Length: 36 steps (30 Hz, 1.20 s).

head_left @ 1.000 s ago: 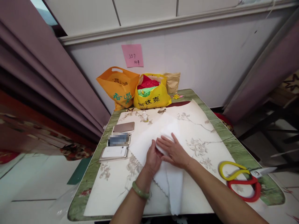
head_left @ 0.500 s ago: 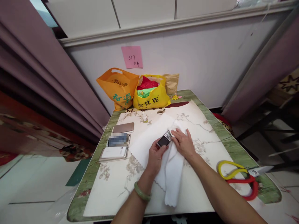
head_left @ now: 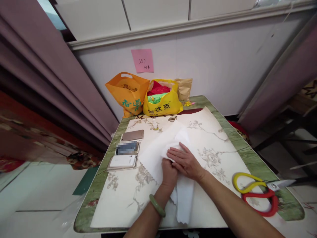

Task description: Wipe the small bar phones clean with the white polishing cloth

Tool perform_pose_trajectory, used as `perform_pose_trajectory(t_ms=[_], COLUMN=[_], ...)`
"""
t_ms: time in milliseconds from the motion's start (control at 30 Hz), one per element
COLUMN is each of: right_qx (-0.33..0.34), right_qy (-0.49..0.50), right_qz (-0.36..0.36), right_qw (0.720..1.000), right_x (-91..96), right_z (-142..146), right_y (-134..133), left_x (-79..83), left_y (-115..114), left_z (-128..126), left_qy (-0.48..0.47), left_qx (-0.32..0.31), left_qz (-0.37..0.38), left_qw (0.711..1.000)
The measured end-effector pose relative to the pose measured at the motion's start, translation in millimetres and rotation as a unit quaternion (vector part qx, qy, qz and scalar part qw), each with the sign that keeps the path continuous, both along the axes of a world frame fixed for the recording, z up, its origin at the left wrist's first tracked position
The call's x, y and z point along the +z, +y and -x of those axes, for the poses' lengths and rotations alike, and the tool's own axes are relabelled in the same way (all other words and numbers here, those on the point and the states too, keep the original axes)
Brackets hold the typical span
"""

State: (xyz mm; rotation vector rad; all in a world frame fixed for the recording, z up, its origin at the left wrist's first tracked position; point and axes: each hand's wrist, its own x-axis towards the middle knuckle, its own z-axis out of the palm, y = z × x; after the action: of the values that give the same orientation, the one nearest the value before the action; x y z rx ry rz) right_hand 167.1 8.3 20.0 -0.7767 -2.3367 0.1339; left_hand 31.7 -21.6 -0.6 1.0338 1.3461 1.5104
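My left hand [head_left: 169, 173] is closed at the middle of the table, its fingers partly under a white cloth [head_left: 184, 201]. The small keypad phone it held a moment earlier is now out of sight under the cloth and my hands. My right hand [head_left: 187, 162] lies over the cloth with its fingers stretched out, pressing it down across the left fingers. One end of the cloth hangs toward the table's front edge, and another part spreads out flat behind the hands. A green bangle [head_left: 157, 205] circles my left wrist.
Several smartphones [head_left: 123, 161] lie at the left. Large scissors [head_left: 266, 190] with yellow and red handles lie at the right edge. An orange bag [head_left: 128, 96], a yellow bag [head_left: 162, 105] and a brown paper pouch [head_left: 184, 89] stand at the back. A floral sheet [head_left: 114, 208] covers the table.
The keypad phone was visible in my left hand and is now covered by the white cloth. My right hand has moved left and down over it.
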Motion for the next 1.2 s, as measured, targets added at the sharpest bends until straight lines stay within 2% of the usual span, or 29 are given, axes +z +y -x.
perform_pose_trajectory(t_ms=[67, 167, 267, 333, 433, 500, 567, 633, 700, 767, 867, 1000, 1133, 1200], right_qx=[-0.023, -0.160, -0.271, -0.271, -0.154, -0.074, -0.064, -0.123, -0.202, -0.247, -0.255, -0.273, -0.307, -0.301], right_qy=[0.006, 0.024, 0.049, 0.054, 0.025, 0.006, 0.012, 0.047, 0.098, 0.138, 0.152, 0.118, 0.107, 0.112], right_qz=[-0.002, 0.012, 0.021, 0.019, 0.011, 0.009, 0.019, 0.049, 0.095, 0.137, 0.162, 0.167, 0.141, 0.110], right_qw=[1.000, 0.987, 0.961, 0.961, 0.988, 0.997, 0.998, 0.990, 0.970, 0.949, 0.941, 0.940, 0.935, 0.941], right_x=[-2.6, -12.7, -20.4, -20.0, -13.2, -9.3, -9.5, -14.5, -22.2, -28.9, -32.1, -26.9, -25.8, -25.8], right_z=[-1, -11, -19, -19, -11, -7, -6, -9, -13, -16, -18, -14, -12, -11], right_y=[3, 15, 23, 21, 13, 9, 9, 14, 21, 26, 28, 25, 21, 20], left_x=[1.1, 4.6, 5.6, 4.2, 0.9, -0.2, 0.4, 2.2, 4.5, 6.1, 6.3, 3.6, 0.9, 0.6], left_y=[1, 3, 5, 5, 5, 5, 5, 5, 5, 4, 4, 5, 5, 5], left_z=[-2, -5, -5, -5, -4, -3, -2, -2, -1, -1, 0, 2, 3, 4], left_qy=[0.053, 0.192, 0.320, 0.363, 0.396, 0.406, 0.397, 0.375, 0.354, 0.342, 0.336, 0.330, 0.291, 0.255], left_qx=[0.010, 0.005, -0.007, -0.003, 0.007, 0.018, 0.018, 0.009, 0.009, 0.020, 0.031, 0.033, 0.047, 0.045], left_qz=[-0.015, -0.053, -0.070, -0.075, -0.074, -0.065, -0.063, -0.070, -0.069, -0.053, -0.026, -0.012, 0.001, -0.013], left_qw=[0.998, 0.980, 0.945, 0.929, 0.915, 0.912, 0.915, 0.924, 0.933, 0.938, 0.941, 0.943, 0.956, 0.966])
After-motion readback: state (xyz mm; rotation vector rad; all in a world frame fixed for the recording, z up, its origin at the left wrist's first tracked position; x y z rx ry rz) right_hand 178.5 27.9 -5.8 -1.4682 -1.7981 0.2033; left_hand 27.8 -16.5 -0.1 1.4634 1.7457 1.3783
